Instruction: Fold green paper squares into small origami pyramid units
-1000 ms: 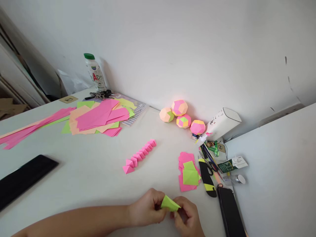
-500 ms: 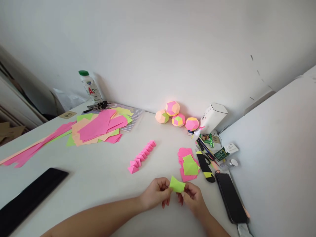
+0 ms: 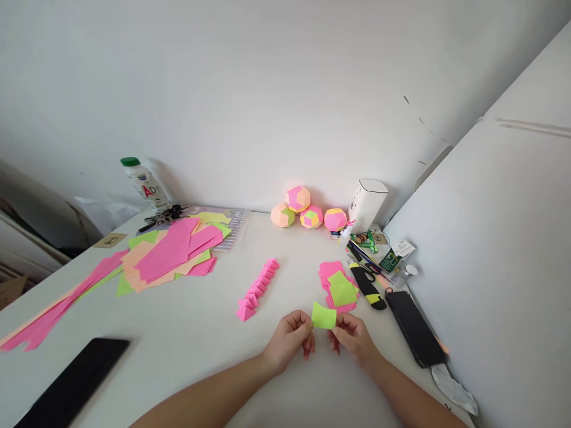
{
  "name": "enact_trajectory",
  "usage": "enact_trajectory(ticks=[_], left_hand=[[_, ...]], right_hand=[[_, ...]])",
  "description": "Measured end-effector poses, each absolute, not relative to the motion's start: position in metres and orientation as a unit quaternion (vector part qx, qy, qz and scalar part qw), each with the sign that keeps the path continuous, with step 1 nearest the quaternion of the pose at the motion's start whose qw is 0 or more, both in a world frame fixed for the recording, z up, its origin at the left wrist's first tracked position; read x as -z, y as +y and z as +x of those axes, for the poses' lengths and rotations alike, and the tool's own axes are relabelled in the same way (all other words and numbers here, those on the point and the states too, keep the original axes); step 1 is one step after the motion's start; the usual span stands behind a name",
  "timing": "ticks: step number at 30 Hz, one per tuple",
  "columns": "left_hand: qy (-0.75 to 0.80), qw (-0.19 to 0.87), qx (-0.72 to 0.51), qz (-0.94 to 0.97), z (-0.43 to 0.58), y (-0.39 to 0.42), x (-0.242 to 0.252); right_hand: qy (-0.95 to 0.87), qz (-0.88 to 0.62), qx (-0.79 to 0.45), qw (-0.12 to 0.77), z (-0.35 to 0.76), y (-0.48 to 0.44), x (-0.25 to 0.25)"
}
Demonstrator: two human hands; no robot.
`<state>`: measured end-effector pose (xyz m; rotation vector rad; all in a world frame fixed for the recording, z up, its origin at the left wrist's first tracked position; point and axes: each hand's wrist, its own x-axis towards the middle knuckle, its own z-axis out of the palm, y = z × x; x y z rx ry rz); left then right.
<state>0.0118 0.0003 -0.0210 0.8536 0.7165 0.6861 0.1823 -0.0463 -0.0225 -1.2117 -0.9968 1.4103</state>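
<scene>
A small green paper piece (image 3: 323, 316) is stretched between my two hands, just above the table. My left hand (image 3: 292, 337) pinches its left edge between thumb and fingers. At its right edge, my right hand (image 3: 354, 339) grips it the same way. Beyond the paper lies a loose pile of pink paper pieces (image 3: 328, 270) with green paper pieces (image 3: 342, 290) on top. To the left of my hands, a row of folded pink paper units (image 3: 257, 289) runs slantwise away from me, nested against one another.
Several faceted paper balls (image 3: 311, 217) sit against the wall by a white box (image 3: 368, 205). On the right are a black-and-yellow cutter (image 3: 367, 286) and a phone (image 3: 416, 328). Coloured sheets (image 3: 169, 249), keys (image 3: 165, 217), a bottle (image 3: 145, 185) and a black slab (image 3: 82, 377) lie left.
My head view has shifted, so the scene sits differently in the frame. The green paper looks flatter and squarer to me now, still held by both hands.
</scene>
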Motion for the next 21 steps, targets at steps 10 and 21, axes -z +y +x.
enact_trajectory(ticks=[10, 21], left_hand=[[0.309, 0.799, -0.339, 0.388, 0.01, -0.002, 0.03], [0.301, 0.794, -0.345, 0.401, 0.012, -0.002, 0.021]], right_hand=[[-0.398, -0.504, -0.584, 0.497, 0.181, -0.047, 0.028], [-0.447, -0.518, -0.551, 0.478, 0.179, -0.051, 0.027]])
